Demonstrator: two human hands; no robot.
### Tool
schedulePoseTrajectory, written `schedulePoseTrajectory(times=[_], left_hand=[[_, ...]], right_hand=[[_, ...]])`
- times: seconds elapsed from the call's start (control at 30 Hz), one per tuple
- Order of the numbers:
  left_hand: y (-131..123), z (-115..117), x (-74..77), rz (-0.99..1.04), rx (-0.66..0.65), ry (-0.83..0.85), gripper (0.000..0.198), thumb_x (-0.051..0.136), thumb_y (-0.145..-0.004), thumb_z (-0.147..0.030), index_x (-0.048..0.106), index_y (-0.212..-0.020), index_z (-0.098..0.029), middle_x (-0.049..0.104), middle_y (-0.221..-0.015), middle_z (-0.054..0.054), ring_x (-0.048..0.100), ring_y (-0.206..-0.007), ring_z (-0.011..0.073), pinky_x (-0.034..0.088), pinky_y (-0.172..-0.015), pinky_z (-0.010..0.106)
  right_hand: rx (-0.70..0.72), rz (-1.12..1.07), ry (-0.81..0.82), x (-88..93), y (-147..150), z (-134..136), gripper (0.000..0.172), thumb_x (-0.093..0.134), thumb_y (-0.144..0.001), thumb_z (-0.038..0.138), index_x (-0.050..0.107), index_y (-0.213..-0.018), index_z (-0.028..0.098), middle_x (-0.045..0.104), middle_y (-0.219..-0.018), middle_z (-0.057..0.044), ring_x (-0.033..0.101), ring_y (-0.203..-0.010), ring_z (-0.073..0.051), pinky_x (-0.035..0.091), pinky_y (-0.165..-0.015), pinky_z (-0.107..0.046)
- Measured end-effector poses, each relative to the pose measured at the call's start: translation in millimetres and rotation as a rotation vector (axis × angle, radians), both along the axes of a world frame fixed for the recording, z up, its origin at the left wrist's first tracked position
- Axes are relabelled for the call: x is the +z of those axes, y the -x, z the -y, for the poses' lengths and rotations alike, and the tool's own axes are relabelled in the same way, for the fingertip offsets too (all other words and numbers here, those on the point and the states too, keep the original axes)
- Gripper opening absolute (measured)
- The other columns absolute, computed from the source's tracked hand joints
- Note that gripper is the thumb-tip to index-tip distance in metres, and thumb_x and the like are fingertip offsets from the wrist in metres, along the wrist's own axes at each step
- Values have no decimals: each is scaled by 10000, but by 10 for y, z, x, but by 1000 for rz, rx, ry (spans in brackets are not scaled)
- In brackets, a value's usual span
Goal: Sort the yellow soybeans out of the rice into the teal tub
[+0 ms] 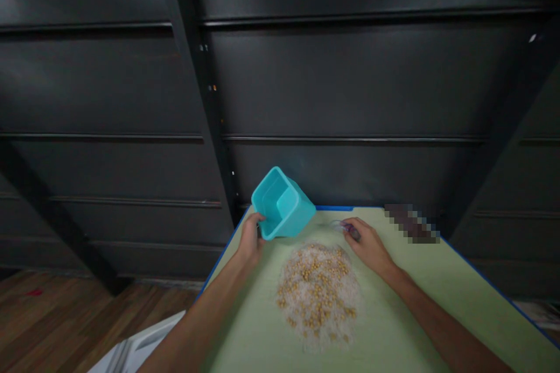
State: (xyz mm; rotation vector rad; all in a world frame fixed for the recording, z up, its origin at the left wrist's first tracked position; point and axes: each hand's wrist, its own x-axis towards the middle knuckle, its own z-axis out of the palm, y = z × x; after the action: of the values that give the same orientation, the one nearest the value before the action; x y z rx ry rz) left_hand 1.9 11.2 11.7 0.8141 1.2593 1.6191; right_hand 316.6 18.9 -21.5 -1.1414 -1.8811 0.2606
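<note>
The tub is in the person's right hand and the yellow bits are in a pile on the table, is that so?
Not quite: the head view shows the tub in the left hand. The yellow bits are in a pile on the table.

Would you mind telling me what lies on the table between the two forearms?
A mixed pile of white grains and round yellow pieces lies there on the green tabletop, as the head view shows.

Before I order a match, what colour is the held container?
The container is turquoise, seen best in the head view.
</note>
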Motion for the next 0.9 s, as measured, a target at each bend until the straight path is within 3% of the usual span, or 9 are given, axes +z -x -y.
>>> schedulePoseTrajectory(times=[0.2,0.33,0.53,0.73,0.9], left_hand=[[-38,77,122,270,-158,-31,308,547,-746,-278,606,-1046,-240,739,-1026,34,690,-829,198,600,-682,357],[4,84,93,342,-253,-31,285,542,-799,-341,642,-1030,-208,787,-983,76,730,-858,253,622,-722,416],[78,54,85,493,-364,-6,413,578,-855,-465,666,-1121,-162,821,-923,110,755,-909,321,624,-792,500],[46,139,197,686,-435,-77,356,619,-876,-425,684,-1124,-178,835,-935,74,759,-973,284,563,-976,479],[75,222,231,798,-402,-106,344,658,-820,-478,733,-999,-194,846,-886,76,775,-854,284,527,-1021,520]], right_hand=[[0,-17,16,1,-7,3,213,532,-875,220,674,-1033,204,720,-1020,-80,665,-929,-238,519,-862,-381],[11,-38,40,-36,-16,-19,209,536,-895,243,671,-1051,205,725,-1026,-86,675,-936,-243,528,-864,-389],[20,-73,67,-114,-52,-51,212,565,-909,300,680,-1066,216,741,-1045,-84,694,-946,-251,541,-861,-391],[1,-92,86,-160,-89,-87,255,583,-896,344,689,-1074,195,750,-1046,-98,701,-950,-257,539,-879,-396],[-11,-81,54,-130,-71,-88,262,574,-885,334,691,-1067,186,745,-1038,-106,692,-901,-254,538,-846,-404]])
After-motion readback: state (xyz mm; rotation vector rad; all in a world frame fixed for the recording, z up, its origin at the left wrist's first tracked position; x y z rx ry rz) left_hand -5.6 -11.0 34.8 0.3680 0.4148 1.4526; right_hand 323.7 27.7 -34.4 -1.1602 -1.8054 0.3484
